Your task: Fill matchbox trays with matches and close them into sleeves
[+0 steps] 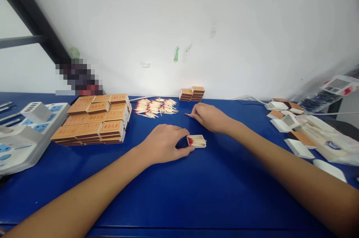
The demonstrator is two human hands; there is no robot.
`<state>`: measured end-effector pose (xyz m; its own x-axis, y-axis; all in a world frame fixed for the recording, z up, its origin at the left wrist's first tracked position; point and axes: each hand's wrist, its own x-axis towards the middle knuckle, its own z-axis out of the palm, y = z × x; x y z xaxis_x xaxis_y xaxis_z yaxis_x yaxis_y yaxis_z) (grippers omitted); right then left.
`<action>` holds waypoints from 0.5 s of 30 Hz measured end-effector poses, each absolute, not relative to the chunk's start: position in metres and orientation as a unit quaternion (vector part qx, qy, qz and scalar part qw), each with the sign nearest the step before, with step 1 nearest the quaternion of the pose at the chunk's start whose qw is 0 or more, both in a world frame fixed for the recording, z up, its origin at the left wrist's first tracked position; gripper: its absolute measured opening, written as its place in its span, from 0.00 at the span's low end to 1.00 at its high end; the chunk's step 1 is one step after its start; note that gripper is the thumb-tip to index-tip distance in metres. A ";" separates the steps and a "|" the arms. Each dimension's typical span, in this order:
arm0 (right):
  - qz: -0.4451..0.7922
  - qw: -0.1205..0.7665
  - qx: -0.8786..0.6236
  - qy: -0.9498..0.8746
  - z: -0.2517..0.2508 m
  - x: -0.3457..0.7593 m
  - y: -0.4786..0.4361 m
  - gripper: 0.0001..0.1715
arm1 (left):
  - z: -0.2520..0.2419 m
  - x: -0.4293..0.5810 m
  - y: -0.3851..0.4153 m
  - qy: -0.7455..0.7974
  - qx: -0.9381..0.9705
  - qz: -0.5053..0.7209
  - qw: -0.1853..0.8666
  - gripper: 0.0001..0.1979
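Note:
A small open matchbox tray (197,146) with red-tipped matches (198,141) in it lies on the blue table (179,193). My left hand (168,143) grips the tray's left end between thumb and fingers. Beyond the tray, my right hand (209,117) is closed in a pinch on matches (187,114), whose red tips stick out to the left; how many is too small to tell. A loose pile of matches (154,107) spreads over the table behind my left hand.
Stacked orange matchboxes (95,118) stand at the left, beside a white power strip (36,148). A small stack of matchboxes (192,94) rests against the wall. Empty trays and covers (298,148) and a plastic packet (333,140) lie at the right.

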<state>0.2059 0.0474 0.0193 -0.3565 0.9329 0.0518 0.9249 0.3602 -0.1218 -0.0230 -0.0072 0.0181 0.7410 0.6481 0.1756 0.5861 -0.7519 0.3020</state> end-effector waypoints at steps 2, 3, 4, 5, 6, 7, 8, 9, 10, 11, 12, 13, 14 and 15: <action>0.074 0.084 -0.542 -0.833 0.023 0.215 0.037 0.13 | 0.017 -0.024 -0.005 0.363 0.915 0.146 0.100 0.14; 0.092 0.104 -0.533 -0.835 0.025 0.219 0.031 0.14 | 0.016 -0.024 -0.004 0.379 0.908 0.151 0.092 0.14; 0.109 0.123 -0.526 -0.835 0.028 0.223 0.024 0.14 | 0.016 -0.024 -0.002 0.392 0.902 0.156 0.087 0.14; 0.121 0.140 -0.521 -0.833 0.032 0.226 0.017 0.14 | 0.015 -0.025 -0.001 0.403 0.897 0.160 0.084 0.14; 0.130 0.153 -0.518 -0.832 0.035 0.228 0.010 0.15 | 0.014 -0.025 0.000 0.409 0.894 0.163 0.083 0.15; 0.136 0.160 -0.513 -0.832 0.038 0.229 0.004 0.15 | 0.014 -0.025 0.001 0.412 0.892 0.166 0.083 0.15; 0.138 0.163 -0.506 -0.836 0.041 0.229 -0.001 0.15 | 0.014 -0.025 0.001 0.412 0.891 0.169 0.082 0.15; 0.135 0.161 -0.497 -0.842 0.042 0.228 -0.005 0.14 | 0.014 -0.025 0.001 0.413 0.891 0.171 0.082 0.15; 0.127 0.155 -0.486 -0.851 0.043 0.226 -0.009 0.14 | 0.014 -0.025 0.001 0.412 0.891 0.170 0.083 0.15; 0.111 0.145 -0.477 -0.860 0.042 0.222 -0.011 0.12 | 0.015 -0.025 0.001 0.411 0.892 0.169 0.083 0.15; 0.087 0.130 -0.468 -0.870 0.041 0.219 -0.012 0.11 | 0.015 -0.025 0.001 0.409 0.893 0.167 0.084 0.15; 0.056 0.111 -0.462 -0.878 0.038 0.215 -0.013 0.10 | 0.015 -0.025 0.000 0.406 0.895 0.165 0.085 0.15; 0.022 0.091 -0.456 -0.885 0.036 0.212 -0.014 0.10 | 0.016 -0.025 0.000 0.403 0.897 0.162 0.086 0.15; -0.010 0.071 -0.451 -0.890 0.034 0.209 -0.014 0.10 | 0.016 -0.025 0.000 0.400 0.898 0.161 0.085 0.15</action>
